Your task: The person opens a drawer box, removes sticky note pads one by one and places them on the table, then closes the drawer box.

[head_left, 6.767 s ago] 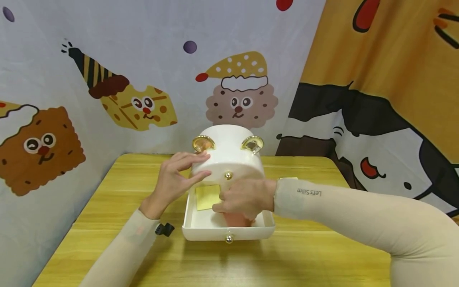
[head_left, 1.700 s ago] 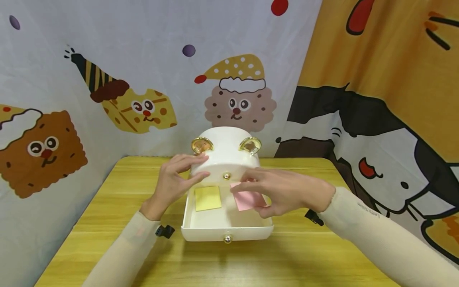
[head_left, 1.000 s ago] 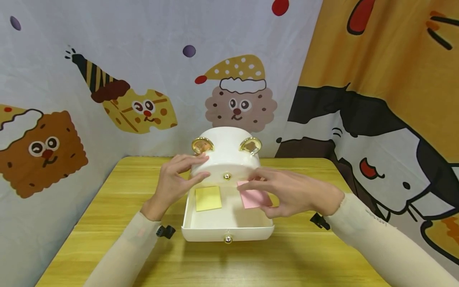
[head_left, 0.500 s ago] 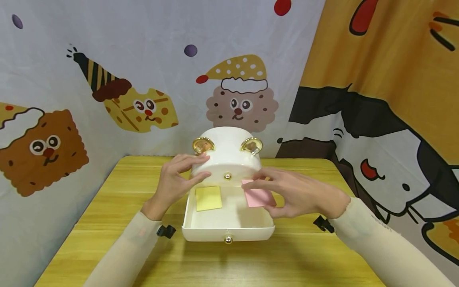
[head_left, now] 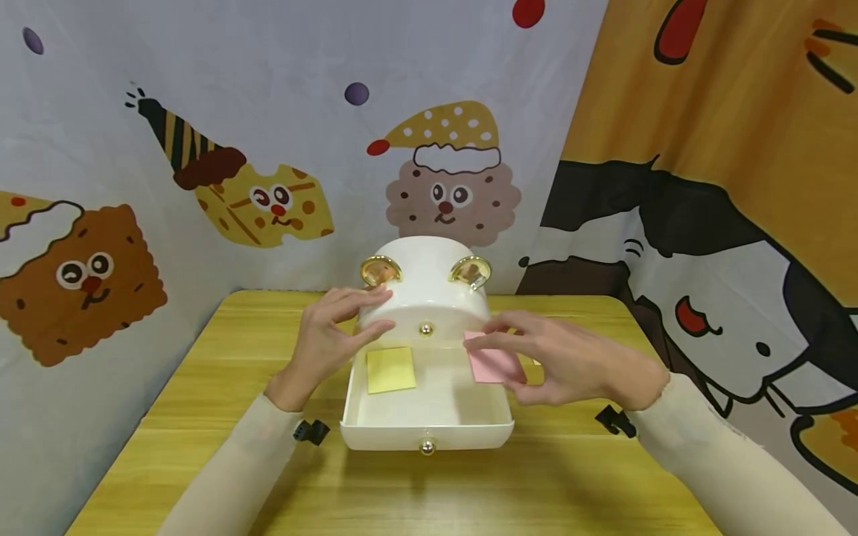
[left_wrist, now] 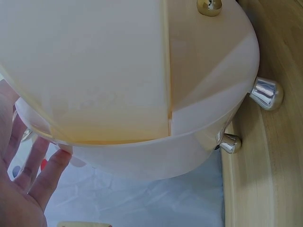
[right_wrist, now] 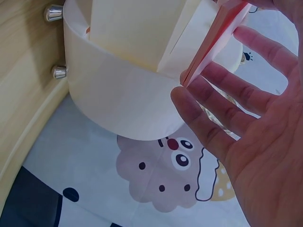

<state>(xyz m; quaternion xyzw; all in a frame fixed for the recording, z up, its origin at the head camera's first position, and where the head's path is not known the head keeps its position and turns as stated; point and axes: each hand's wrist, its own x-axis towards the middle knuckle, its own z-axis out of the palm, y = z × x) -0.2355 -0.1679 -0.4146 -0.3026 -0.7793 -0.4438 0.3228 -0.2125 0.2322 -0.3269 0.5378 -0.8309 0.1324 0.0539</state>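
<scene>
A white rounded box (head_left: 432, 257) with gold ear-shaped trims stands on the table, its lower drawer (head_left: 427, 438) pulled out. Flat in the drawer's left part lies a yellow sticky note pad (head_left: 391, 370). My right hand (head_left: 576, 361) pinches a pink sticky note pad (head_left: 494, 359) between thumb and fingers, tilted above the drawer's right edge. The right wrist view shows this pink pad edge-on. At the box's left side, my left hand (head_left: 325, 339) rests with spread, mostly straight fingers (left_wrist: 49, 177) touching its wall; the left wrist view hides the thumb.
A wooden table (head_left: 268, 476) carries the box on shiny metal feet (left_wrist: 266, 93). A small yellowish edge (head_left: 537, 362) shows behind my right hand, mostly hidden. Close behind the table hangs a cartoon-printed cloth (head_left: 302, 112). Gold knobs (head_left: 427, 447) stick out from the front.
Earlier my right hand was down in the drawer over a reddish thing. Over the last second or so it has drawn the pink pad rightward. My left hand has stayed put.
</scene>
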